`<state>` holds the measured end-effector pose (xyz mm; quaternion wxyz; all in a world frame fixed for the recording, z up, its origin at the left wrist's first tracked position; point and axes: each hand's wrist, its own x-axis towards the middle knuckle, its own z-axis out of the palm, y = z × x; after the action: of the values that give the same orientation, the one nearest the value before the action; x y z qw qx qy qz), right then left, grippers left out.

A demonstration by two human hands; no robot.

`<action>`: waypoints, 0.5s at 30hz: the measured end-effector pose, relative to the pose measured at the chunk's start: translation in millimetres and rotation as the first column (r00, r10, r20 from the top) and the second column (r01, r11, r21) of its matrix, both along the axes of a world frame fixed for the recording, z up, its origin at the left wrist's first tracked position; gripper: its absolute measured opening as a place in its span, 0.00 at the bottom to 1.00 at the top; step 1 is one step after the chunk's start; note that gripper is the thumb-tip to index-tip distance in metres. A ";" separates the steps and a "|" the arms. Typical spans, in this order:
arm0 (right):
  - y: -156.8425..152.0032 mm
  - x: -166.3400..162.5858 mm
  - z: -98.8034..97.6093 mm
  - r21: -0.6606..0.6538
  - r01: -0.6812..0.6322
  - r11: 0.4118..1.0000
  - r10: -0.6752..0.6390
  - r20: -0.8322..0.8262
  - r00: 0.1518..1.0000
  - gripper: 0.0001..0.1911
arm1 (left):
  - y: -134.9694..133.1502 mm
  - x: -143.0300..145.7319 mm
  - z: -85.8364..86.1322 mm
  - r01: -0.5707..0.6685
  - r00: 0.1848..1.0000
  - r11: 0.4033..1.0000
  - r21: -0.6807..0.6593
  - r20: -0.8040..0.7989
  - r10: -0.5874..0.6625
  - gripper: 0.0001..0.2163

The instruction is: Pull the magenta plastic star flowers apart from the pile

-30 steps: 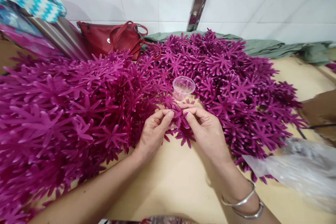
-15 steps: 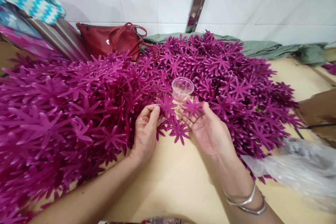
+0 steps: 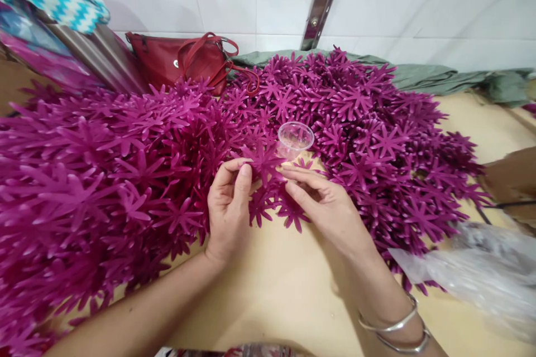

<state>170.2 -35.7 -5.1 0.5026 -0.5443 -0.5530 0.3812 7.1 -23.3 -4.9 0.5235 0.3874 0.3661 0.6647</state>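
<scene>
Magenta flower (image 3: 263, 157): a flat plastic piece with thin petals, held up between both hands, just in front of the cup.
Left hand (image 3: 228, 209): thumb and first finger are closed in a narrow pinch on the left side of the flower; the other fingers are curled behind.
Right hand (image 3: 333, 209): the fingers lie almost straight and close together, with the tips touching the right petals; if they really grip, I cannot tell.
Cup (image 3: 295, 138): small, clear plastic, upright, standing among the loose flowers.
Pile (image 3: 104, 178): very many flowers of the same kind, around both hands on the left, behind and on the right.
Table (image 3: 272, 290): pale tan, bare under the forearms.
Bangles (image 3: 393, 326): two, silver, on the right wrist.
Plastic bag (image 3: 481, 273): clear, lying at the right.
Handbag (image 3: 184, 61): red, against the white wall behind the pile.
</scene>
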 end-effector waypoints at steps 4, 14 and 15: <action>-0.2 3.4 2.5 0.101 0.165 0.981 -0.169 0.028 0.985 0.10 | -2.3 0.4 0.5 -0.054 0.998 0.998 0.041 -0.038 0.055 0.07; -11.5 -13.2 13.5 0.427 0.140 0.893 -0.262 0.242 0.934 0.06 | -4.4 3.8 -2.8 0.158 0.966 0.985 -0.066 -0.197 -0.168 0.08; -11.1 -13.4 11.7 0.414 0.142 0.899 -0.264 0.255 0.930 0.04 | -4.8 4.3 -2.8 0.177 0.964 0.982 -0.065 -0.191 -0.186 0.08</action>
<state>156.8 -46.8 6.6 0.5465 -0.5412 -0.6277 0.1200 11.4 -28.1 -7.7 0.5527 0.4701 0.3947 0.5637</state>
